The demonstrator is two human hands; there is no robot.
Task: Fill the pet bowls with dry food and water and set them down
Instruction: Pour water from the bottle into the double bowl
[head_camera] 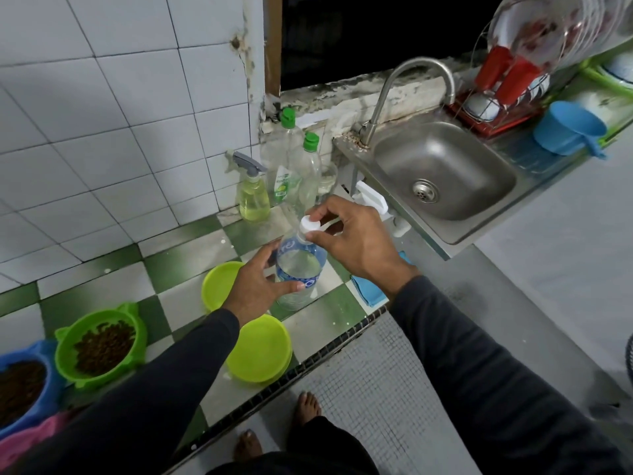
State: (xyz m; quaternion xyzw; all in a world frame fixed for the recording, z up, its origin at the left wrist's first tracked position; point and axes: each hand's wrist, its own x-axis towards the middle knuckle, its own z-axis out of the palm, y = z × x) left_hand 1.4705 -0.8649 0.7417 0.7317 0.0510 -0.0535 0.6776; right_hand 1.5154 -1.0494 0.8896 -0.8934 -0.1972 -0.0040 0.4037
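The water bottle [297,269] stands upright on the green and white checked counter [178,255], right between the two hands. The left hand [255,286] wraps loosely around its side, thumb in front, so the bottle does not tip or spin. The right hand [356,234] is above it and pinches the white cap [311,225] with thumb and fingertips, most likely to twist it; I cannot tell if the cap is coming off or going on. The bottle is clear plastic with a blue label, and water shows inside it. Just under and behind the left hand sit two yellow-green bowls [259,351], and I see no water in them, so I think the water goes there next. Farther to the left of that hand are a green bowl [99,344] and a blue bowl [25,385], both already full of brown dry food. Off to the right of the right hand is the metal sink [445,173].
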